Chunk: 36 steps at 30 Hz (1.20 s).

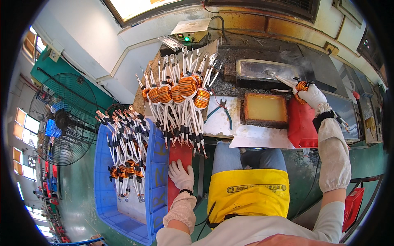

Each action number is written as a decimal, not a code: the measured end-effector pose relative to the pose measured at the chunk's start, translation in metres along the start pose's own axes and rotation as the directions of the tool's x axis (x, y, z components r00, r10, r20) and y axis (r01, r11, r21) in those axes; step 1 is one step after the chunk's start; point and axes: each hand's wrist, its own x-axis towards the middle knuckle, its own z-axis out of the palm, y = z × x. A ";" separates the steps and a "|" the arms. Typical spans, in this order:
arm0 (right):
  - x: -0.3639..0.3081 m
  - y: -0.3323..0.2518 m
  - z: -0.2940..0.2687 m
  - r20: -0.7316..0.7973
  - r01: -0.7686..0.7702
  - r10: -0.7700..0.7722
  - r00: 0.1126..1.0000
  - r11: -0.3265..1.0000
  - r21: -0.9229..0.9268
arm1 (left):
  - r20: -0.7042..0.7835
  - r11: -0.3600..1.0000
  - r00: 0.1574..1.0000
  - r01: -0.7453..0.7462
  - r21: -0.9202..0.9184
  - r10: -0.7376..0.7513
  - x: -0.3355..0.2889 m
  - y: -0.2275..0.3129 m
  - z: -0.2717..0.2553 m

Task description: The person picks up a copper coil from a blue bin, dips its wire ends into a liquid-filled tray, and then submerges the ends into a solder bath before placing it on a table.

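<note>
My right hand [313, 97], in a white glove, grips a copper-wound ring coil [302, 86] with white-sleeved leads. The leads on its left side reach over the near right part of a metal solder pot [264, 69], where faint smoke rises. Other leads with dark bands hang below the hand. My left hand [181, 175], also gloved, lies with fingers spread on a red surface [174, 156] beside a blue crate [154, 176]. Nothing shows in that hand. Between the pot and my lap sits a square tray of yellowish liquid [266, 107].
Several similar coils [186, 87] are piled at the bench's left. More coils [130, 166] lie in the blue crate. Green-handled pliers [221, 111] rest on white paper. A red container [301, 123] stands below my right hand. A large fan [61, 119] is at far left.
</note>
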 end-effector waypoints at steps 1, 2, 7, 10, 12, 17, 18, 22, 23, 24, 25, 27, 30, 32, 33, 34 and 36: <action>-0.001 -0.003 -0.001 0.004 0.015 -0.015 1.000 1.000 0.018 | 0.000 1.000 1.000 0.001 0.001 -0.001 0.000 0.000 0.000; -0.002 -0.004 0.000 0.008 0.029 -0.030 1.000 0.999 0.036 | 0.003 1.000 1.000 0.006 0.003 -0.006 0.000 0.000 0.000; 0.007 0.010 0.004 0.003 0.006 -0.006 1.000 1.000 0.015 | 0.002 1.000 1.000 -0.003 -0.006 0.003 0.001 0.002 -0.002; 0.008 0.010 0.005 -0.006 -0.025 0.025 1.000 1.000 -0.019 | -0.001 1.000 1.000 0.002 0.000 -0.002 0.000 0.000 0.001; 0.006 0.006 0.004 -0.004 -0.042 0.042 0.999 0.998 -0.037 | -0.007 1.000 1.000 -0.002 0.001 0.002 0.000 -0.001 0.001; 0.002 0.006 0.001 -0.012 0.014 -0.014 1.000 1.000 0.007 | -0.015 1.000 1.000 -0.012 0.006 0.012 0.000 0.001 0.000; 0.002 0.005 0.001 -0.012 0.014 -0.014 1.000 1.000 0.008 | -0.016 1.000 1.000 -0.011 0.007 0.012 0.000 0.001 -0.001; 0.001 0.004 0.002 -0.014 -0.004 0.004 1.000 1.000 0.001 | -0.019 1.000 1.000 -0.009 0.006 0.009 0.000 0.001 -0.001; 0.001 0.003 0.002 -0.031 -0.025 0.024 0.999 1.000 -0.014 | -0.022 1.000 1.000 -0.009 0.007 0.009 0.000 0.001 -0.001; 0.000 0.003 0.002 -0.031 -0.025 0.024 0.999 1.000 -0.014 | -0.025 1.000 1.000 -0.010 0.008 0.010 0.000 0.001 0.000; 0.000 0.001 0.001 -0.017 -0.013 0.013 1.000 1.000 0.005 | -0.025 1.000 1.000 -0.010 0.008 0.010 0.000 0.001 0.000; -0.001 0.000 0.000 -0.004 -0.001 0.001 1.000 1.000 0.024 | -0.026 1.000 1.000 -0.005 0.006 0.005 0.000 0.001 -0.001; 0.001 0.002 0.001 -0.018 -0.015 0.015 1.000 1.000 0.007 | -0.029 1.000 1.000 -0.008 0.002 0.008 0.000 0.001 0.000; 0.007 0.011 0.003 0.011 -0.010 0.010 1.000 1.000 0.006 | -0.026 1.000 1.000 -0.011 -0.003 0.011 0.001 0.003 -0.001; 0.006 0.009 0.003 0.013 -0.008 0.008 1.000 1.000 0.006 | -0.021 1.000 1.000 -0.008 -0.004 0.008 0.001 0.002 -0.001; 0.004 0.006 0.003 0.007 -0.001 0.001 1.000 1.000 0.005 | -0.021 1.000 1.000 -0.006 -0.003 0.006 0.000 0.001 -0.001; 0.003 0.005 0.003 0.000 0.005 -0.005 1.000 1.000 0.003 | -0.014 1.000 1.000 -0.001 -0.006 0.001 0.000 0.001 0.000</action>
